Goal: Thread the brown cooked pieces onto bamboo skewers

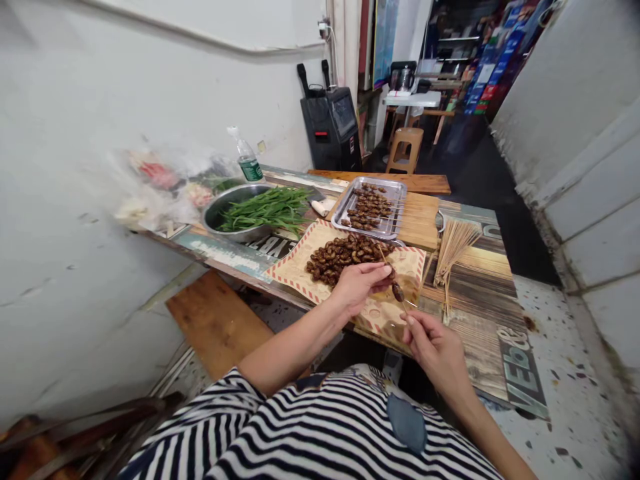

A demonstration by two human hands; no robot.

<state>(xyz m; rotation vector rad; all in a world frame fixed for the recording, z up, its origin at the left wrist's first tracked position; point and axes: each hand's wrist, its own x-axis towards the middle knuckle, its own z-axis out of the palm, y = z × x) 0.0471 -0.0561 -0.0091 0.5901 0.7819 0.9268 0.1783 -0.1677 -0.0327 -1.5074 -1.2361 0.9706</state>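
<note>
Between my two hands runs a thin bamboo skewer (404,306) with dark brown, glossy pupae, which look like silkworm pupae, threaded on it. My right hand (431,341) is closed in a pinch around its lower end. Higher up, my left hand (361,285) pinches a pupa near the skewer's tip, and the fingers partly cover it. One threaded pupa (397,292) shows in the gap between the hands. Just beyond my left hand lies a heap of loose pupae (333,260) on a tan paper sheet (295,270) with a red-striped border.
Behind the heap, a metal tray (341,217) holds several filled skewers, their sticks over a wooden board (425,223). Bare skewers (456,243) lie to the right. Leftward are a steel bowl (213,217) of green vegetables (265,210), a bottle (249,163) and plastic bags (165,190).
</note>
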